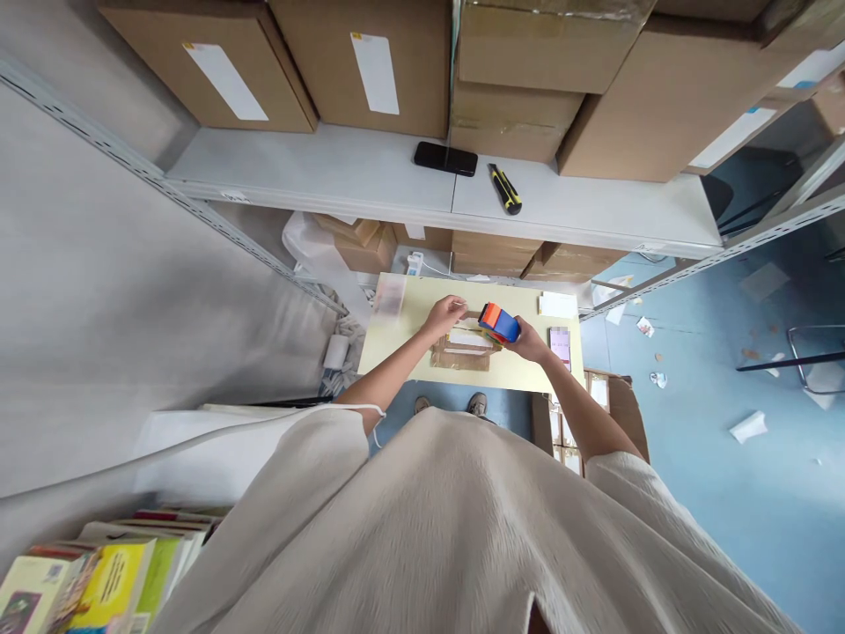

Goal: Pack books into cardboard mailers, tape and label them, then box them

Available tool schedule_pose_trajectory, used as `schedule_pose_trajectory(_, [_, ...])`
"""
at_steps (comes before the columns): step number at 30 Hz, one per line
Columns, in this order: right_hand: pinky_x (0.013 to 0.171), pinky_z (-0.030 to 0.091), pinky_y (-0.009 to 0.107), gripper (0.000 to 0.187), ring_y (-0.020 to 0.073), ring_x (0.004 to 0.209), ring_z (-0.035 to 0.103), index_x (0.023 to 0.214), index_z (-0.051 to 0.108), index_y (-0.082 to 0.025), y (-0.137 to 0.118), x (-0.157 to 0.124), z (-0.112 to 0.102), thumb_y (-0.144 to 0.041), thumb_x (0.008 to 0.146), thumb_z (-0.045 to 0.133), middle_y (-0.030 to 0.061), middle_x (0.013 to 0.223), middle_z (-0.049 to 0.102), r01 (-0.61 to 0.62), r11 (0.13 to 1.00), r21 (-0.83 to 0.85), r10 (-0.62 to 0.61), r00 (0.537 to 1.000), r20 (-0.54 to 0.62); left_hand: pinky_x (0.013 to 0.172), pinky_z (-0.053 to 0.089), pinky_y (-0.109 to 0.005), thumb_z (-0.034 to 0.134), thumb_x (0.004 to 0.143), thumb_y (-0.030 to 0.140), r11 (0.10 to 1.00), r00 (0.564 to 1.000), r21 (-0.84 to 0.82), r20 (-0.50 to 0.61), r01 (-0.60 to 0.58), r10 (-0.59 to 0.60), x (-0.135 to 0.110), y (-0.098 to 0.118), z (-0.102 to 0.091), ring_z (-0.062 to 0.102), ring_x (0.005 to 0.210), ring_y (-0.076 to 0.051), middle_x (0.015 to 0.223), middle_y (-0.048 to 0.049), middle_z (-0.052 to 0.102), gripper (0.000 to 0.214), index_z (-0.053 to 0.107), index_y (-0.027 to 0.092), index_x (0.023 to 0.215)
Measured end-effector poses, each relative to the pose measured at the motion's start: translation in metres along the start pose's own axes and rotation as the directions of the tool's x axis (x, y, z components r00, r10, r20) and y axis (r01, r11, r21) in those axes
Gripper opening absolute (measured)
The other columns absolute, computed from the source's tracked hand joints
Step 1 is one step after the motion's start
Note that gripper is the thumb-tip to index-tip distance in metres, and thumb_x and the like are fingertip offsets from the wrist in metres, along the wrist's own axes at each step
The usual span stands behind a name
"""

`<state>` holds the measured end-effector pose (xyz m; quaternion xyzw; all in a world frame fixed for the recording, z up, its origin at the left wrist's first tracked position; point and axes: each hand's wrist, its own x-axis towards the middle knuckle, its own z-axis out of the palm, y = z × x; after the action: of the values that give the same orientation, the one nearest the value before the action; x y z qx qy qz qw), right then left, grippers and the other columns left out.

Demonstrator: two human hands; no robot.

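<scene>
My right hand (pixel 526 342) is wrapped round a blue and orange tape dispenser (pixel 500 324), held over the right part of a small cardboard box (pixel 460 360) on the pale yellow table (pixel 396 352). At the box's far left side is my left hand (pixel 446 317), its fingertips pinched together. Whatever lies between those fingertips is too small to make out. White patches show on the box top, partly covered by the dispenser.
A phone with a lit screen (pixel 560 347) and white papers (pixel 558 305) lie on the table's right side. Above its far edge, a grey shelf (pixel 317 172) bears large cartons (pixel 402 79), a black phone (pixel 445 159) and a yellow-black utility knife (pixel 505 188). An open carton (pixel 620 409) stands at right.
</scene>
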<state>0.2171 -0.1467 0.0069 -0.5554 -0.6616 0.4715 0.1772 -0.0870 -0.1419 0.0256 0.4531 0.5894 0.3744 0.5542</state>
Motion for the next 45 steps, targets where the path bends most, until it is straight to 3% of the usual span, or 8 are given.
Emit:
schedule_pose_trajectory(8, [0.069,0.059,0.038,0.049,0.0224,0.081,0.063,0.105,0.053,-0.028,-0.006,-0.001,0.000,-0.042,0.070,0.084,-0.0002,0.092,0.066,0.015,0.998,-0.053,-0.016,1.000,-0.009,0.081,0.062,-0.031,0.095,0.087,0.025,0.974,0.993,-0.192,0.024,0.119,-0.117,-0.003,0.024,0.021,0.079,0.080,-0.019,0.085,-0.0032,0.081,0.031,0.069,0.021,0.103])
schedule_pose_trajectory(12, [0.070,0.058,0.038,0.051,0.0236,0.083,0.066,0.108,0.054,-0.027,-0.016,-0.002,-0.002,-0.044,0.070,0.085,0.0002,0.094,0.069,0.008,0.996,-0.088,-0.006,1.000,0.027,0.079,0.061,-0.031,0.095,0.078,0.015,0.983,0.994,-0.151,0.019,0.107,-0.105,-0.005,0.022,0.019,0.077,0.076,-0.018,0.079,0.0006,0.078,0.039,0.068,0.022,0.105])
schedule_pose_trajectory(15, [0.071,0.056,0.037,0.051,0.0232,0.083,0.065,0.109,0.055,-0.027,-0.023,-0.003,-0.003,-0.043,0.071,0.085,0.0001,0.096,0.071,-0.002,0.990,-0.139,0.009,0.999,0.049,0.078,0.058,-0.031,0.094,0.074,0.012,0.996,0.996,-0.056,-0.054,0.068,-0.071,-0.008,0.016,0.015,0.076,0.075,-0.019,0.077,0.0021,0.077,0.044,0.067,0.023,0.107])
schedule_pose_trajectory(21, [0.074,0.054,0.032,0.055,0.0241,0.091,0.069,0.117,0.059,-0.026,-0.041,0.004,-0.008,-0.040,0.074,0.090,0.0044,0.108,0.078,0.020,0.953,-0.302,0.015,0.993,0.115,0.074,0.057,-0.031,0.092,0.074,0.014,0.997,0.981,-0.015,-0.175,0.082,-0.083,-0.014,-0.001,-0.001,0.079,0.078,-0.022,0.083,0.0008,0.080,0.050,0.063,0.026,0.113])
schedule_pose_trajectory(31, [0.075,0.052,0.032,0.054,0.0281,0.094,0.073,0.127,0.064,-0.026,-0.088,0.018,-0.008,-0.033,0.080,0.090,0.0105,0.115,0.082,0.092,0.814,-0.573,0.042,0.975,0.217,0.075,0.060,-0.029,0.091,0.074,0.012,0.965,0.958,-0.246,-0.241,0.096,-0.156,-0.014,-0.030,-0.030,0.079,0.075,-0.018,0.082,0.0045,0.077,0.057,0.051,0.027,0.111])
schedule_pose_trajectory(36, [0.079,0.052,0.034,0.054,0.0309,0.096,0.075,0.128,0.065,-0.024,-0.094,0.021,-0.022,-0.039,0.083,0.090,0.0134,0.115,0.082,0.083,0.732,-0.676,0.086,0.973,0.212,0.071,0.057,-0.028,0.084,0.071,0.009,0.949,0.911,-0.303,-0.361,0.088,-0.200,-0.015,-0.044,-0.058,0.073,0.067,-0.016,0.070,0.0096,0.069,0.056,0.046,0.028,0.107])
schedule_pose_trajectory(41, [0.081,0.053,0.037,0.056,0.0322,0.097,0.076,0.129,0.066,-0.026,-0.099,0.024,-0.027,-0.045,0.083,0.091,0.0126,0.115,0.083,0.089,0.716,-0.693,0.119,0.962,0.246,0.069,0.054,-0.027,0.083,0.069,0.010,0.932,0.914,-0.351,-0.341,0.093,-0.219,-0.023,-0.058,-0.070,0.071,0.066,-0.016,0.069,0.0095,0.070,0.058,0.044,0.029,0.107])
schedule_pose_trajectory(45, [0.094,0.052,0.041,0.051,0.0350,0.103,0.075,0.124,0.065,-0.026,-0.105,0.027,-0.016,-0.038,0.081,0.090,0.0127,0.114,0.082,0.126,0.678,-0.724,0.105,0.958,0.265,0.070,0.053,-0.027,0.083,0.069,0.010,0.922,0.911,-0.373,-0.339,0.099,-0.235,-0.032,-0.069,-0.071,0.072,0.066,-0.016,0.068,0.0089,0.071,0.060,0.044,0.029,0.109])
